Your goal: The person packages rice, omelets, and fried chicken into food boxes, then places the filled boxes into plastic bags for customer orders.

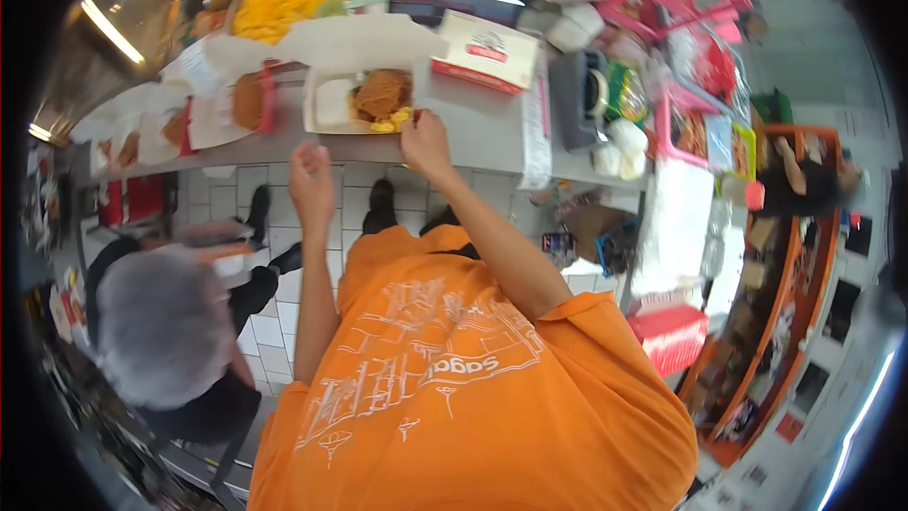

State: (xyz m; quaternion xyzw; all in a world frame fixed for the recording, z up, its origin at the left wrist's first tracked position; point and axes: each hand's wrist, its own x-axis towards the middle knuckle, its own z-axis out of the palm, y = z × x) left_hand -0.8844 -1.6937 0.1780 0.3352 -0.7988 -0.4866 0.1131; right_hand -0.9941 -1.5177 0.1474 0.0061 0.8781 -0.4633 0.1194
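Note:
An open takeaway box [326, 64] sits on the metal counter, its lid folded back. Inside are a white mound of rice [333, 102], a brown fried piece of food [383, 93] and some yellow pieces [390, 122]. At the box's front right corner is my right hand [427, 144], fingers closed beside the yellow pieces; what they grip is hidden. My left hand [312, 187] hangs in front of the counter edge, apart from the box, slightly blurred, with loosely bent fingers and nothing visible in them.
More open boxes with fried food [248, 102] line the counter to the left. Behind stands a tray of yellow pieces [284, 8]. A closed printed box [484, 50] lies at right, near a pink basket [676, 123]. A person in a hairnet [163, 322] is close at left.

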